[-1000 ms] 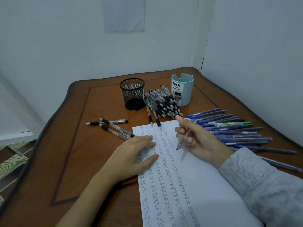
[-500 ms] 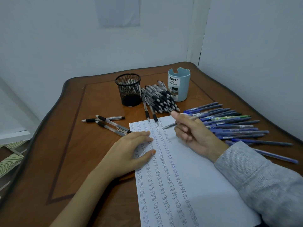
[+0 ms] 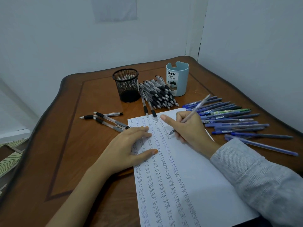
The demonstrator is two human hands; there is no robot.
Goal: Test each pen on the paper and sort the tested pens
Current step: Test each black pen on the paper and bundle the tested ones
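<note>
A white sheet of paper (image 3: 196, 181) with columns of the word "test" lies on the wooden table (image 3: 68, 145). My left hand (image 3: 129, 148) rests flat on the sheet's upper left part, fingers spread. My right hand (image 3: 190, 128) grips a clear-barrelled pen (image 3: 196, 108) in a writing hold, its tip down near the paper at the top of the sheet. A pile of black-grip pens (image 3: 157, 94) lies behind the paper. Several blue pens (image 3: 229, 118) fan out on the right. Three black-grip pens (image 3: 106, 119) lie apart on the left.
A black mesh cup (image 3: 126, 85) and a light blue desk organizer cup (image 3: 177, 79) stand at the back of the table. Walls close off the back and the right side. The table's left edge drops to a patterned floor (image 3: 9, 154).
My right hand has turned the pen from lying sideways in the fingers into a writing hold, tip lowered toward the paper. My left hand stays on the sheet.
</note>
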